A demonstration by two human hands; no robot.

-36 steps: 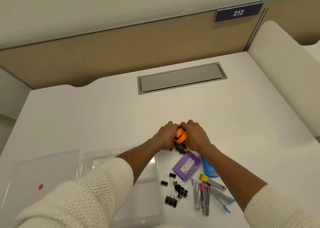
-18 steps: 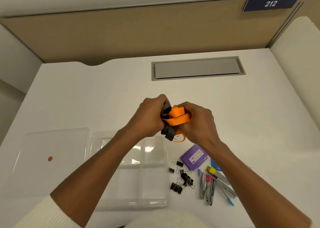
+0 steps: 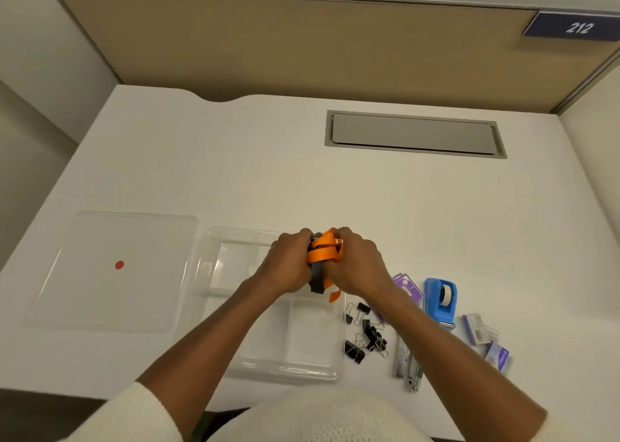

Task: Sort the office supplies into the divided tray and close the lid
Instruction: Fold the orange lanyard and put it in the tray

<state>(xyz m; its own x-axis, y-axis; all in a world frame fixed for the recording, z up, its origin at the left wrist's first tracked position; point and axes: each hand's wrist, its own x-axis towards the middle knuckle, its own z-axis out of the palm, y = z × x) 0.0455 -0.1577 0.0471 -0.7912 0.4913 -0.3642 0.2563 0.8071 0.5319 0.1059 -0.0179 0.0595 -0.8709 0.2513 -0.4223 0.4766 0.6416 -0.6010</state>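
Both hands clasp a bundle of orange and dark grey straps point(image 3: 322, 256) between them. My left hand point(image 3: 289, 263) grips its left side and my right hand point(image 3: 356, 264) its right side. The bundle hangs over the upper right part of the clear divided tray point(image 3: 235, 357), which lies open on the white desk. The tray's clear lid point(image 3: 110, 294), marked with a red dot, lies flat just left of the tray. Grey and orange strap ends dangle below my hands.
Right of the tray lie black binder clips point(image 3: 367, 334), a purple box point(image 3: 407, 285), a blue tape dispenser point(image 3: 441, 299), metal staplers or clippers point(image 3: 407, 367) and small staple boxes point(image 3: 481, 331). A grey cable hatch point(image 3: 414, 134) sits at the desk's far side, before a tan partition.
My hands carried the strap bundle from the desk right of the tray, lifted it, and brought it left over the tray. The camera view shifted as well.
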